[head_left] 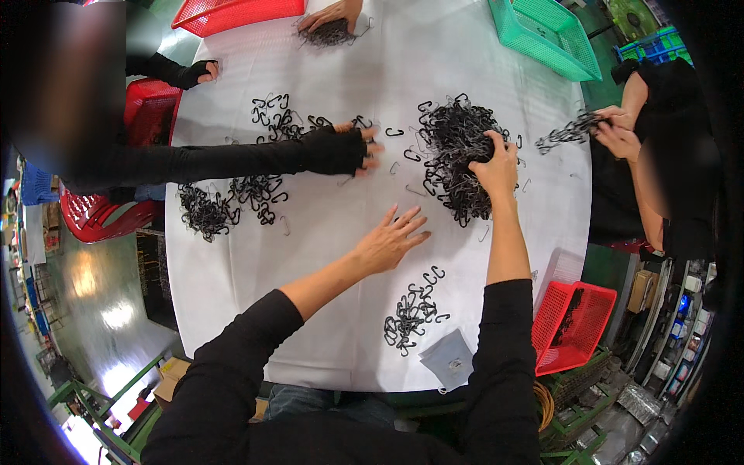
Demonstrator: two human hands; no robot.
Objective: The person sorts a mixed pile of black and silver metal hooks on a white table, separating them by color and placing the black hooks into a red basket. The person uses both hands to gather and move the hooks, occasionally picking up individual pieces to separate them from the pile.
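A large heap of black metal hooks (pixel 453 159) lies right of the table's middle, thinner wire pieces tangled among them. My right hand (pixel 500 169) reaches onto the heap's right side, its thumb and fingers bent but apart. My left hand (pixel 390 244) hovers or rests over the white table (pixel 325 225), just left of and nearer than the heap. Its fingers are spread and hold nothing. Between my forearms, closer to me, is a small group of black hooks (pixel 415 314). Beside that group lies a flat grey plastic bag (pixel 449 360).
A co-worker's black-sleeved arm (pixel 232 163) crosses from the left over scattered hooks (pixel 205 211). Another person's hand (pixel 333 15) covers a pile at the far side; one at right holds hooks (pixel 570 132). Baskets stand around: red (pixel 577 329), green (pixel 546 39), red (pixel 232 15).
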